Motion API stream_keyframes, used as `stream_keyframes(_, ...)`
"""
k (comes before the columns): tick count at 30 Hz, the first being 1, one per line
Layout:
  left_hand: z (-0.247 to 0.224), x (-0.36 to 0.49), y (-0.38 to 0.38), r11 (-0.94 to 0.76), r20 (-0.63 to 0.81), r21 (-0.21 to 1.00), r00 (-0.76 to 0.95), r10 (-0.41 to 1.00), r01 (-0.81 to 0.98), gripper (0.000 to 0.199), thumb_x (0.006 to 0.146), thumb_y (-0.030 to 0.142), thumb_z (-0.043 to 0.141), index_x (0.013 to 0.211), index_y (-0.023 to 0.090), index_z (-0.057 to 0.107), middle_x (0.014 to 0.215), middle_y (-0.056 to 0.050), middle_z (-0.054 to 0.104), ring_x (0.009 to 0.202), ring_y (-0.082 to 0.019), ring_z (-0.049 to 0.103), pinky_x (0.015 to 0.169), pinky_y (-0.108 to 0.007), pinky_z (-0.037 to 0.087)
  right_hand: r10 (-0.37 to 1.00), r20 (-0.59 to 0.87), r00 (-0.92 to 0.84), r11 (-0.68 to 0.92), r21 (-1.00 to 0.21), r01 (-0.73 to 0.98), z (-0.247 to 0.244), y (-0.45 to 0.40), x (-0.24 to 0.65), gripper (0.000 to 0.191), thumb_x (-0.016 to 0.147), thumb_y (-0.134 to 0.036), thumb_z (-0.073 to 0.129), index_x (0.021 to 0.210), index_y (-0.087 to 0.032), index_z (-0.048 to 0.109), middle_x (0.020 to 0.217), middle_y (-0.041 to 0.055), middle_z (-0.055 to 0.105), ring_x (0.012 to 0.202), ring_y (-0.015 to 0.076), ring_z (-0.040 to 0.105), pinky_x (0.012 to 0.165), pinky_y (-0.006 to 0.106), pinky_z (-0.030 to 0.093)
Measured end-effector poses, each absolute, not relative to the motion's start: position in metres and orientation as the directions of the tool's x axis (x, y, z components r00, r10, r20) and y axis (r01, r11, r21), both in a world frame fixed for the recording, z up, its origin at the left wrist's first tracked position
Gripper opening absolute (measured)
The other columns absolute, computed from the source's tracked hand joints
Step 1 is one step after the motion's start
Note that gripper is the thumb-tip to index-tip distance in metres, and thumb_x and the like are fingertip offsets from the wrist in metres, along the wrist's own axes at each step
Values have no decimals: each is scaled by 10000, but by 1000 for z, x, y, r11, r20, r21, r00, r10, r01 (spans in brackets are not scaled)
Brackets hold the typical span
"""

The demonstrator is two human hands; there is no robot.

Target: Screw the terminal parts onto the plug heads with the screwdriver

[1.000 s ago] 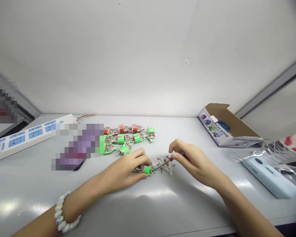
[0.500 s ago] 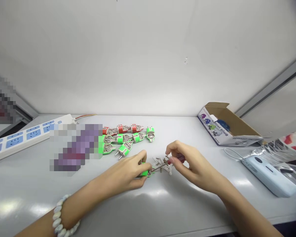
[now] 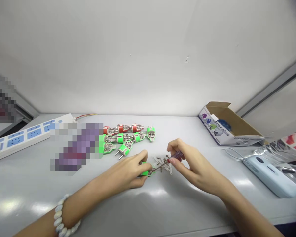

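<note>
My left hand (image 3: 133, 169) grips a green plug (image 3: 145, 172) low over the table, its open inner side turned to the right. Closed around the red handle of a screwdriver (image 3: 176, 155) is my right hand (image 3: 187, 161). The screwdriver's shaft slants down to the left, and its tip meets the plug's inner end. Beneath the shaft lies a small pile of white plastic strips and screws (image 3: 164, 164). Behind my left hand, several green plugs (image 3: 123, 138) and red plugs (image 3: 123, 128) rest in rows with their insides exposed.
A white power strip (image 3: 34, 133) with blue sockets lies at the left, beside a pixelated purple patch (image 3: 81, 148). At the back right stands an open cardboard box (image 3: 219, 130) with blue items inside. A light-blue device (image 3: 271, 176) and clear plastic packaging (image 3: 276, 151) lie at the right.
My right fingers have shifted slightly on the screwdriver handle, which now looks turned a little. My left hand still holds the plug in place. The view has moved very slightly.
</note>
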State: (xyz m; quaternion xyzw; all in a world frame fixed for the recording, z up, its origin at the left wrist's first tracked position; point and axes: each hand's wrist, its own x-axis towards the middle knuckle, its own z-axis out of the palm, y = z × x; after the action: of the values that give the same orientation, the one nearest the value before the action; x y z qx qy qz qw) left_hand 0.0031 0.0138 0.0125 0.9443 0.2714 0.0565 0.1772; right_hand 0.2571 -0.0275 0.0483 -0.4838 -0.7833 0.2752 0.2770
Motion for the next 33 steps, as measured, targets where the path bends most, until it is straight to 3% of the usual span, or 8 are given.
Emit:
stream_keyframes(4,12,3,14,-795,29,359,846,533,489,240,842,47,544,1009,195,630,967,-18,471,674,-128,495,582,-226,378,918,147,-368,360,-699,618,48,-26,256,97,1030,-232,446,941,-245,482,725,-32,562,610,149,492,565,269,375)
stream_keyframes(8,11,2,14,-793,27,368,847,530,485,248,849,49,538,1026,197,626,993,-23,479,688,-126,507,597,-224,389,882,226,-413,449,-668,593,47,-25,256,133,990,-176,466,1089,-238,530,926,20,636,792,170,593,696,292,453)
stream_keyframes(13,11,2,13,-796,37,364,846,531,484,238,856,61,524,1021,203,620,971,-18,472,672,-125,491,579,-223,373,899,251,-360,435,-613,660,45,-26,256,133,1039,-251,459,942,-228,547,719,-15,580,650,165,536,610,289,400)
stream_keyframes(19,10,2,13,-807,62,354,849,525,473,229,854,60,511,1008,201,605,986,-23,475,655,-121,483,578,-228,373,844,320,-431,536,-550,641,45,-25,256,197,1005,-175,452,1174,-216,546,924,43,645,841,208,596,734,324,462)
stream_keyframes(23,11,2,13,-809,59,352,851,522,471,211,854,60,512,987,197,604,967,-18,467,658,-124,478,568,-225,368,864,327,-382,501,-491,713,44,-23,255,129,1049,-240,447,977,-220,552,687,-14,571,634,183,517,612,298,387)
stream_keyframes(26,12,2,13,-801,37,354,848,528,483,233,848,52,519,1005,197,613,980,-19,474,658,-122,477,585,-225,380,846,332,-417,533,-538,653,46,-25,254,136,1023,-150,421,987,-223,531,787,2,592,681,167,541,627,283,400)
stream_keyframes(29,14,2,13,-793,26,370,848,529,484,257,852,52,525,1038,198,625,990,-25,480,686,-129,501,602,-224,393,801,386,-457,598,-484,639,46,-25,254,166,1005,-144,425,1115,-211,530,887,44,617,787,199,560,693,313,423)
stream_keyframes(33,13,2,13,-794,25,376,852,523,477,242,851,53,529,1021,197,625,963,-20,472,695,-134,509,586,-223,380,806,397,-439,585,-413,698,43,-24,255,76,1038,-229,469,997,-217,533,734,9,597,639,182,498,629,318,378)
